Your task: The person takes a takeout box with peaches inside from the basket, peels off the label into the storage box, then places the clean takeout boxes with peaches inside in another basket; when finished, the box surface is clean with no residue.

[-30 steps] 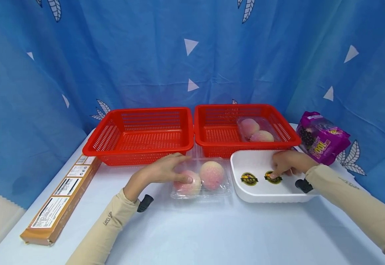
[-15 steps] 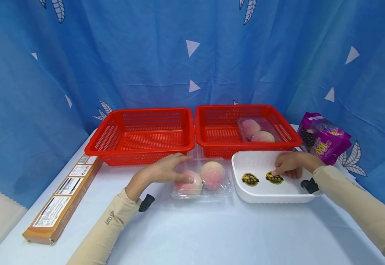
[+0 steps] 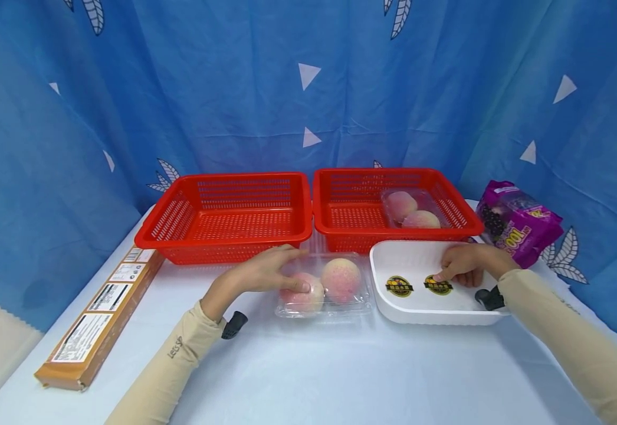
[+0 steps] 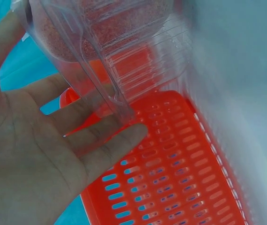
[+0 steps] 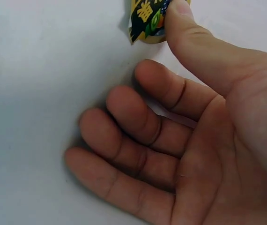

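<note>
In the head view, my left hand (image 3: 263,271) holds the left end of a clear plastic fruit pack (image 3: 361,298). Two pink and cream peaches (image 3: 341,280) show through it. The left wrist view has the fingers (image 4: 96,140) against the pack's edge. A white tray (image 3: 454,319) stands just right of the pack, bearing a round black and gold sticker (image 3: 399,287) and a second like sticker (image 3: 439,287). My right hand (image 3: 468,262) is inside the tray. Its thumb touches the second sticker, and the other fingers (image 5: 129,115) curl loosely, holding nothing.
Two red baskets stand behind: the left basket (image 3: 223,243) and the right basket (image 3: 393,233). Another peach pack (image 3: 420,218) lies in the right one. A purple grape-pictured bag (image 3: 521,224) is at the far right, and a long brown carton (image 3: 96,321) lies at left.
My right hand has shifted slightly, its thumb drawing back from the middle of the second sticker to its upper edge. The left hand and the peach pack have stayed in place.
</note>
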Demonstrator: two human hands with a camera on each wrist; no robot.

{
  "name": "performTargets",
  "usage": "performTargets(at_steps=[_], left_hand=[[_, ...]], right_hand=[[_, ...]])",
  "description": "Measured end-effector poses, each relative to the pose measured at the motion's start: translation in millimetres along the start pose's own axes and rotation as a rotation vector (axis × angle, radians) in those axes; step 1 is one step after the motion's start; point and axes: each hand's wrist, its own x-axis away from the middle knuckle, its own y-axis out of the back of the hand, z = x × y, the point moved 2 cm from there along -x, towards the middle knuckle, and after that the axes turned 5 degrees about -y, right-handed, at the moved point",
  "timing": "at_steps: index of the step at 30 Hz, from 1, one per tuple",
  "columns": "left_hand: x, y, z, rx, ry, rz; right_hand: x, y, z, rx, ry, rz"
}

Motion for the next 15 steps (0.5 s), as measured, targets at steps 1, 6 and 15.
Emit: performTargets(at_steps=[1,6,15], left_hand=[[0.1,0.2,0.1,0.003,0.005,0.001],[-0.6,-0.8,1.9,0.016,0.005,-0.001],[-1.7,-1.6,0.8,0.018,0.001,-0.006]], right_hand=[[-0.1,-0.4,0.0,-0.005,-0.001,-0.005],[-1.5,-1.8,-0.7,-0.030,-0.009,-0.010],[-1.9,-1.8,-2.3,-0.055,-0.028,-0.010]])
